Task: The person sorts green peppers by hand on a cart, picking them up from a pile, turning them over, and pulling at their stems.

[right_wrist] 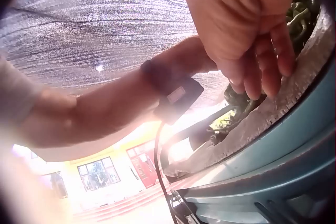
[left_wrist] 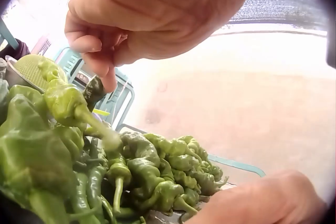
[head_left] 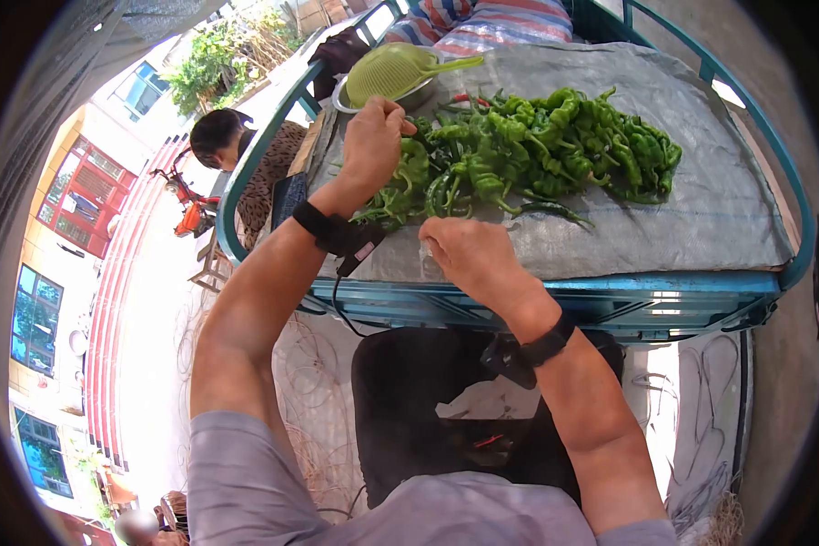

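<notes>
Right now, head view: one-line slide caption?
Left hand curled over a pile of green peppers on a grey tarp, right hand at its near edge, green colander behind.

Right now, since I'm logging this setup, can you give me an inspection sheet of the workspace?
Surface: grey tarp, wrinkled, spread over a teal cart.
Job's things: green peppers piled on the tarp.
Clutter: green colander sitting in a metal bowl at the far corner; striped cloth beyond.
Hands: left hand curled over the pile's near end, grip unclear; right hand relaxed, fingers on the tarp's front edge, holding nothing.
Cables: one cable hanging from the left wristband.
Surroundings: seated person, red motorbike and a building to the left.
</notes>
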The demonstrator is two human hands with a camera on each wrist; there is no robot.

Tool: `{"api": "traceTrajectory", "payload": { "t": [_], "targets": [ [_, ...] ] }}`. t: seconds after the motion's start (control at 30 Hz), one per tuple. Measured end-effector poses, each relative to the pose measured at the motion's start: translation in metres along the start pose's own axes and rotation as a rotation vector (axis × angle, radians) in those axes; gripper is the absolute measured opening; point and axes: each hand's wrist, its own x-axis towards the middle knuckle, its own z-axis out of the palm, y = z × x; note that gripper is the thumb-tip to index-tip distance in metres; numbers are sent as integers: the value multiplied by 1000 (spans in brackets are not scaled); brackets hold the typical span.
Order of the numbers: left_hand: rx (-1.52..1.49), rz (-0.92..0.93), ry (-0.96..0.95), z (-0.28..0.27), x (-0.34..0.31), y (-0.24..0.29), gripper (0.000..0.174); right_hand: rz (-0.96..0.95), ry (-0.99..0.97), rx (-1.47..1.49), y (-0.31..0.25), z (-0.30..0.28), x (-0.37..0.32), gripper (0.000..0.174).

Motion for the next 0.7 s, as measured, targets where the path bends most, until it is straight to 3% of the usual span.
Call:
{"api": "traceTrajectory", "payload": {
  "t": [0.17, 0.27, 0.4, 0.5, 0.6, 0.7],
  "targets": [
    [56, 89, 82, -10, -4, 14, 13, -18, 46, 6, 2, 6, 0, 6],
    [411, 603, 63, -9, -9, 21, 13, -10, -10, -38, 6, 10, -1, 8],
    [520, 856, -139, -14, -12, 31, 13, 26, -62, -81, 4, 9, 1, 9],
    [583, 920, -260, -25, -11, 31, 14, -4, -32, -63, 4, 9, 1, 8],
    [697, 911, -225, -35, -8, 16, 14, -9, -32, -56, 5, 10, 1, 8],
    [648, 758, -113, -42, -8, 8, 12, -18, -15, -53, 6, 12, 1, 7]
  ]
}}
